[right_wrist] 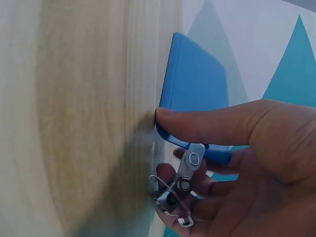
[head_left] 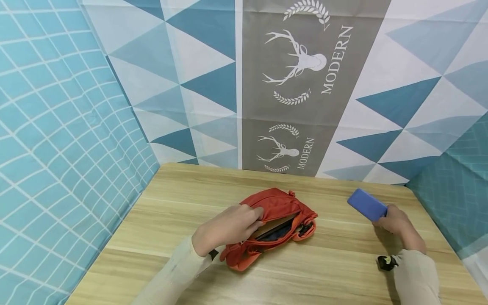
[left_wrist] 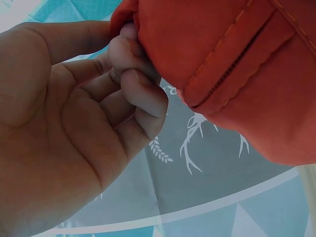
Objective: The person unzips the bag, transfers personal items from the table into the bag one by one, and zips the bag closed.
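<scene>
A red fabric waist bag (head_left: 271, 202) lies on the table, its mouth parted and a dark inside showing. My left hand (head_left: 230, 224) pinches the upper edge of that opening; in the left wrist view thumb and fingertips grip the red cloth (left_wrist: 232, 54) beside a stitched zip seam. Off to the right, my right hand (head_left: 396, 224) holds a flat blue rectangular slab (head_left: 367, 204) with rounded corners by its near end. In the right wrist view a small riveted metal piece with a wire loop (right_wrist: 185, 182) also sits among the curled fingers, below the blue slab (right_wrist: 200, 79).
The wood-grain table (head_left: 171, 195) ends at a patterned cloth backdrop (head_left: 213, 84) behind the bag. Tiled-pattern cloth (head_left: 68, 140) hangs on the left, and green cloth (head_left: 461, 178) on the right. An orange strap (head_left: 244, 264) trails from the bag's near side.
</scene>
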`<move>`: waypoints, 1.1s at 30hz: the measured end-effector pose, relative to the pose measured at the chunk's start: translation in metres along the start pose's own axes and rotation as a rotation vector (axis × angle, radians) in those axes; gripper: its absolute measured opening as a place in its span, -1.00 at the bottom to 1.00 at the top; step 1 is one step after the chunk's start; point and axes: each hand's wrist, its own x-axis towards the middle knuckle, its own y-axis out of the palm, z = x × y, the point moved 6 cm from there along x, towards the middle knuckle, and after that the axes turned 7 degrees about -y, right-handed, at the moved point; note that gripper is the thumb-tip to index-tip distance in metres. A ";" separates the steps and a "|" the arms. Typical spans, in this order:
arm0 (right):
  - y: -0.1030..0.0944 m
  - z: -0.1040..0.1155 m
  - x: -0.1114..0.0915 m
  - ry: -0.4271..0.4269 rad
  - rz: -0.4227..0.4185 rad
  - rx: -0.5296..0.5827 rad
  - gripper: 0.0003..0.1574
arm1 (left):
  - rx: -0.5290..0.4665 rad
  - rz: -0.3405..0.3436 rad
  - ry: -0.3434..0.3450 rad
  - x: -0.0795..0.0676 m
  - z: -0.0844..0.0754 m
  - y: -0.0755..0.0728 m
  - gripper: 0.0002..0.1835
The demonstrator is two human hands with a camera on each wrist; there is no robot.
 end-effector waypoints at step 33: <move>-0.029 0.087 -0.017 -0.293 -0.310 0.026 -0.42 | 0.059 -0.096 -0.002 0.001 -0.001 -0.008 -0.82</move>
